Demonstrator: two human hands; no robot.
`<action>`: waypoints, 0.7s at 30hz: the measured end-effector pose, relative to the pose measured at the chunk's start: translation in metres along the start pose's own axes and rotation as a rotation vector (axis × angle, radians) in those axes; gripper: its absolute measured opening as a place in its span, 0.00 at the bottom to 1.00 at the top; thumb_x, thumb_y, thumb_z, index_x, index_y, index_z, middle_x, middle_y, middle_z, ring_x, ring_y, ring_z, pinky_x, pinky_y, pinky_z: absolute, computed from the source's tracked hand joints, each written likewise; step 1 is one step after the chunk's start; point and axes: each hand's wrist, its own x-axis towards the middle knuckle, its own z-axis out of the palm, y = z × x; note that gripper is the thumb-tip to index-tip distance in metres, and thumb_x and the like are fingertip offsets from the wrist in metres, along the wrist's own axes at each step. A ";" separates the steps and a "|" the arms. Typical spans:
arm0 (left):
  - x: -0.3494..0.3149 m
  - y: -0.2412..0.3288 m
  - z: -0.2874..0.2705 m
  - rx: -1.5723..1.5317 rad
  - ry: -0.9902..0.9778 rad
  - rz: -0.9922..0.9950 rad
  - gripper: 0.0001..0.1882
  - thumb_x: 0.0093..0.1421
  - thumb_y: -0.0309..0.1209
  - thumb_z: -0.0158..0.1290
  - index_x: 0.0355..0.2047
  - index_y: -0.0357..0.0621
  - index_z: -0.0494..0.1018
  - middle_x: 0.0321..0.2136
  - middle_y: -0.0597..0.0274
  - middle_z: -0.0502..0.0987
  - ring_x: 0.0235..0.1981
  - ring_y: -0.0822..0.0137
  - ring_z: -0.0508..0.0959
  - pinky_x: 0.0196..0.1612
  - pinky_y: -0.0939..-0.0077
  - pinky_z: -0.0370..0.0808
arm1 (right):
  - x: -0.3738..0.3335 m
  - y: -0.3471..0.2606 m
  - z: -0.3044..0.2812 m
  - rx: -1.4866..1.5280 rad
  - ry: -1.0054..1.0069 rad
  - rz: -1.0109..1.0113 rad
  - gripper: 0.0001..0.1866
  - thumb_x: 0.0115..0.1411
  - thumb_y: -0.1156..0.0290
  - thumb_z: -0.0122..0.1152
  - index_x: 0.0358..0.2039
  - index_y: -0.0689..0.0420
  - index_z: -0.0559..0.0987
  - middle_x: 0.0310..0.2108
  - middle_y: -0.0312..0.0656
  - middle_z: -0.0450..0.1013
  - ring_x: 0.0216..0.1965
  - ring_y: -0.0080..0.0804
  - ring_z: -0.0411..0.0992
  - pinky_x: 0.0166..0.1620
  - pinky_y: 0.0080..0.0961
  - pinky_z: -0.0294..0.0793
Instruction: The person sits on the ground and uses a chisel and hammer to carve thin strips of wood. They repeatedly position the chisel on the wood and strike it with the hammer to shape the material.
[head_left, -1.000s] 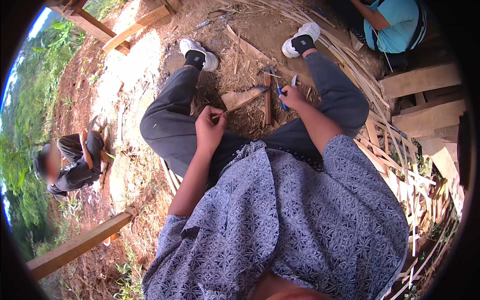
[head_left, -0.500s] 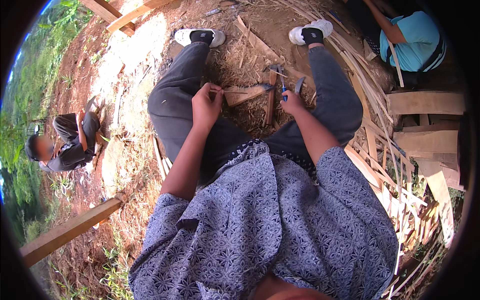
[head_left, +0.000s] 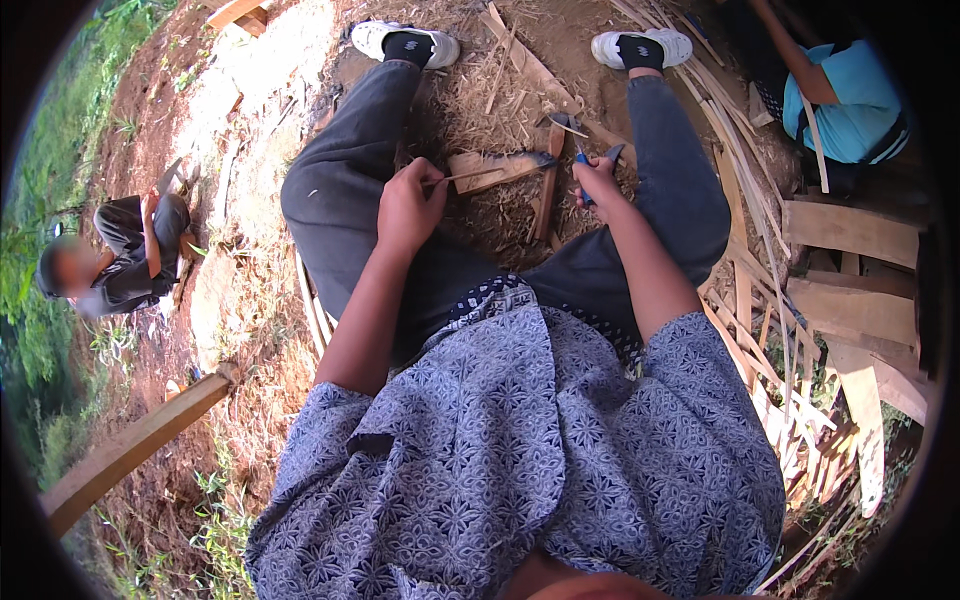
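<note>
My left hand (head_left: 410,205) is closed in a pinch on a thin brown stick (head_left: 465,176), which points right across a pale wood piece (head_left: 482,182). That piece has a dark far end and lies between my legs. My right hand (head_left: 599,184) is closed round a blue-handled tool (head_left: 586,198); my fingers hide much of it, so its kind is unclear. A dark curved blade (head_left: 615,153) shows just beyond this hand; whether I hold it I cannot tell. Left of the hand lies a brown wooden handle (head_left: 547,195), with a curved metal head (head_left: 568,124) at its far end.
Shavings and a long board (head_left: 530,62) cover the ground between my shoes. Long split strips (head_left: 735,140) run along my right side, near stacked planks (head_left: 850,232). One person (head_left: 850,100) sits at far right, another (head_left: 130,240) at left. A wooden beam (head_left: 140,445) juts in at lower left.
My right hand has moved slightly away from me with the blue-handled tool, which has turned in my grip. My left hand still pinches the thin stick. The whole view has shifted a little.
</note>
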 end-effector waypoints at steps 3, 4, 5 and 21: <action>0.002 0.004 -0.009 0.175 -0.112 -0.040 0.06 0.58 0.29 0.60 0.35 0.42 0.76 0.32 0.52 0.82 0.37 0.48 0.82 0.40 0.57 0.78 | -0.029 -0.020 -0.021 0.260 -0.111 -0.019 0.29 0.64 0.65 0.60 0.62 0.51 0.61 0.30 0.34 0.69 0.27 0.23 0.73 0.25 0.25 0.74; 0.000 0.006 -0.012 0.261 -0.171 -0.070 0.06 0.59 0.29 0.59 0.35 0.43 0.76 0.33 0.52 0.82 0.37 0.48 0.82 0.39 0.57 0.78 | -0.043 -0.022 -0.024 0.286 -0.137 -0.060 0.26 0.65 0.64 0.60 0.61 0.51 0.63 0.30 0.34 0.69 0.27 0.23 0.73 0.25 0.25 0.75; -0.004 0.009 -0.014 0.347 -0.230 -0.097 0.06 0.59 0.29 0.59 0.36 0.44 0.77 0.33 0.52 0.82 0.37 0.49 0.82 0.39 0.57 0.78 | -0.065 -0.025 -0.027 0.314 -0.162 -0.102 0.24 0.67 0.64 0.60 0.60 0.51 0.65 0.29 0.33 0.69 0.26 0.22 0.73 0.26 0.24 0.75; -0.029 0.117 -0.049 -1.710 -0.409 -0.446 0.14 0.72 0.31 0.54 0.55 0.42 0.76 0.38 0.62 0.85 0.30 0.77 0.80 0.35 0.82 0.79 | -0.184 -0.127 0.006 0.544 -0.587 -0.666 0.14 0.71 0.59 0.60 0.43 0.59 0.75 0.40 0.40 0.75 0.25 0.17 0.70 0.27 0.19 0.71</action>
